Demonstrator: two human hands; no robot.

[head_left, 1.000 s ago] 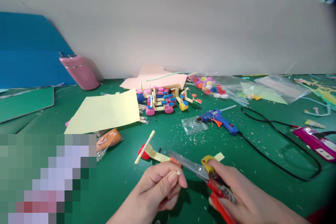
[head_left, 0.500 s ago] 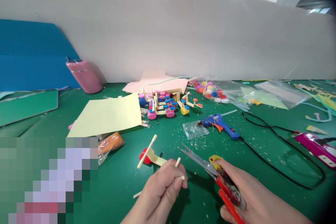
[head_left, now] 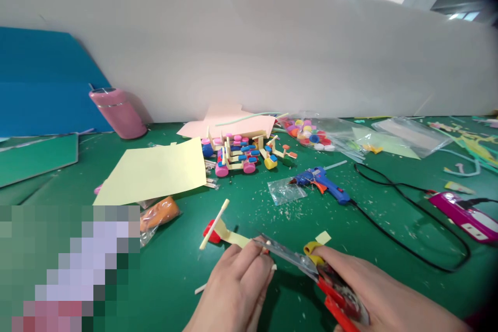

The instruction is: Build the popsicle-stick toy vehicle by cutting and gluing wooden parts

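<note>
My left hand (head_left: 237,290) is closed in a pinch on a thin wooden stick (head_left: 264,247) near the bottom centre. My right hand (head_left: 373,295) grips red-handled scissors (head_left: 307,270), and their blades close on the stick's tip. Just behind the hands lies a small craft piece (head_left: 220,231) made of a red cap, a cream strip and a stick. A yellow cap (head_left: 311,249) sits by my right fingers. A short stick piece (head_left: 201,288) lies on the mat to the left of my wrist.
On the green mat (head_left: 381,249): a blue glue gun (head_left: 322,181) with a black cord (head_left: 408,223), finished cap-and-stick models (head_left: 243,153), a yellow sheet (head_left: 155,171), bags of caps (head_left: 311,132), an orange packet (head_left: 159,212), a pink tumbler (head_left: 116,111), a magenta power strip (head_left: 467,215).
The scissors opened and pulled back from the stick half a second ago, then came in again onto its tip. A cut stick piece now lies on the mat.
</note>
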